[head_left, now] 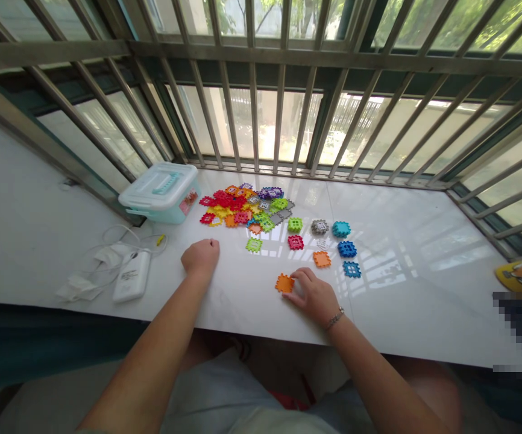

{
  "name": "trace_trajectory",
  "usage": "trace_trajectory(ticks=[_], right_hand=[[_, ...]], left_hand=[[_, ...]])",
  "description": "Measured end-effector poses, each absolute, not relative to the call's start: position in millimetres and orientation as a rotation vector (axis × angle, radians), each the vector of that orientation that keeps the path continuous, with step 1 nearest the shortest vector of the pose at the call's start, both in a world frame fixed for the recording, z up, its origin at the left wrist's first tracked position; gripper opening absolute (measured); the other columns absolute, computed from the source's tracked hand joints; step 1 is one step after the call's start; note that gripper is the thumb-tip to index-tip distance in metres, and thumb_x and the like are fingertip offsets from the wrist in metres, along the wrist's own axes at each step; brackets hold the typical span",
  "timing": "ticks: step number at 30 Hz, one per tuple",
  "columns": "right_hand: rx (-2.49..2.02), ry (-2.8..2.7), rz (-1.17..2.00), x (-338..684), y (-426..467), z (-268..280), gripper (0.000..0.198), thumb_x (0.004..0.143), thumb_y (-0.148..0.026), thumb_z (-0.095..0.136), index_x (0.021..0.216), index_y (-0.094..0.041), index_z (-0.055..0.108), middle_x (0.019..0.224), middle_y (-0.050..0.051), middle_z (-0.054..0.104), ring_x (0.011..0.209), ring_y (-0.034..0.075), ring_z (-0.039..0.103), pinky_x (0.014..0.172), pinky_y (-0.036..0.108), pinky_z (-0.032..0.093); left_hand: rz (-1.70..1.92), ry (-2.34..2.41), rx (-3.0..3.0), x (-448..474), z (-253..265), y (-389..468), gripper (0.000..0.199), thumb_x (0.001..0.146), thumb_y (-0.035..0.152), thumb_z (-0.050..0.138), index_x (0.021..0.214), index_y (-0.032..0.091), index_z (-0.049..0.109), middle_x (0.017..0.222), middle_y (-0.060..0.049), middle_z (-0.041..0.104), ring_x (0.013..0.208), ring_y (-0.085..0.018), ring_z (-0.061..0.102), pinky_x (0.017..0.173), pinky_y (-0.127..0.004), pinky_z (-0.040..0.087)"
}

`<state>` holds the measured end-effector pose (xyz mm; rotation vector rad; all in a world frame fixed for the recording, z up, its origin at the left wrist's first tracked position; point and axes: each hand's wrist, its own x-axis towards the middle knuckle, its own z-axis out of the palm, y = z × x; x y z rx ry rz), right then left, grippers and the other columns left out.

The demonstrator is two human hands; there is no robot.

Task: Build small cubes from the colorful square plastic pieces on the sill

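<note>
On the near right of a loose multicoloured pile of square plastic tiles with notched edges (pixel 238 204), head view: an orange notched square plastic tile (pixel 283 283), its right edge between thumb and fingers of the bare right hand (pixel 313 295). Can't tell if it's flat on the glossy white marbled tabletop (pixel 424 283) or slightly lifted

Left hand (pixel 201 256) near side of pile, rolled into a fist, not touching any tile in view; can't tell if anything is inside it. Hands well apart. Silver-coloured bracelet (pixel 334 317) on right wrist

Just nearside of pile: single light-green window-pattern tile (pixel 254 245)

Right of pile, small groups by colour:
- lime-green stack (pixel 295 225), red tile group (pixel 296 242) nearer the person
- grey stack (pixel 319 226), then white openwork tile (pixel 322 244), then second orange tile (pixel 321 260), running toward the person
- furthest from pile: turquoise stack (pixel 341 228), blue stack (pixel 346 249), dark-blue window-pattern tile (pixel 352 269), same direction

Left of pile: pale-teal plastic box (pixel 159 211) with its translucent lid on. Near left of pile: white rectangular plastic device (pixel 132 277)

Behind pile: metal window bars (pixel 279 111)
</note>
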<state>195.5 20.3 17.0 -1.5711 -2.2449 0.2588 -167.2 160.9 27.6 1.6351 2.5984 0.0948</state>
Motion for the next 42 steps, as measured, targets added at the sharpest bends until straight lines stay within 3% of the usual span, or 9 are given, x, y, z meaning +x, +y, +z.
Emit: trace_trajectory(ticks=[14, 19, 26, 42], right_hand=[[-1.623, -2.219, 0.249, 192.5, 21.9, 21.5, 0.032, 0.101, -0.024, 0.061, 0.133, -0.025, 0.064, 0.146, 0.009, 0.069, 0.103, 0.021, 0.076, 0.079, 0.032, 0.059], [-1.645, -2.206, 0.247, 192.4, 22.2, 20.0, 0.03, 0.105, -0.027, 0.057, 0.134, -0.024, 0.063, 0.147, 0.01, 0.068, 0.1, 0.021, 0.077, 0.078, 0.032, 0.059], [-1.623, -2.218, 0.239, 193.2, 22.4, 16.7, 0.038, 0.104, -0.048, 0.067, 0.135, -0.025, 0.063, 0.146, 0.012, 0.069, 0.099, 0.022, 0.077, 0.075, 0.032, 0.06], [-1.609, -2.186, 0.28, 194.8, 22.8, 15.3, 0.025, 0.105, -0.039, 0.065, 0.127, -0.025, 0.063, 0.133, 0.009, 0.074, 0.099, 0.022, 0.077, 0.074, 0.031, 0.056]], left_hand=[[0.096, 2.593, 1.649, -166.9, 28.3, 159.9, 0.058, 0.105, 0.044, 0.036, 0.111, 0.02, 0.088, 0.108, -0.021, 0.082, 0.099, -0.037, 0.077, 0.078, -0.041, 0.055], [0.096, 2.6, 1.637, -166.2, 29.2, 159.8, 0.058, 0.105, 0.043, 0.036, 0.111, 0.02, 0.088, 0.107, -0.021, 0.082, 0.098, -0.037, 0.077, 0.078, -0.041, 0.054], [0.095, 2.593, 1.626, -167.5, 27.8, 161.1, 0.057, 0.105, 0.043, 0.036, 0.111, 0.02, 0.088, 0.107, -0.022, 0.082, 0.098, -0.037, 0.076, 0.079, -0.041, 0.054], [0.081, 2.603, 1.631, -165.6, 30.7, 160.1, 0.057, 0.105, 0.042, 0.036, 0.113, 0.02, 0.088, 0.109, -0.022, 0.082, 0.099, -0.037, 0.076, 0.079, -0.041, 0.054]])
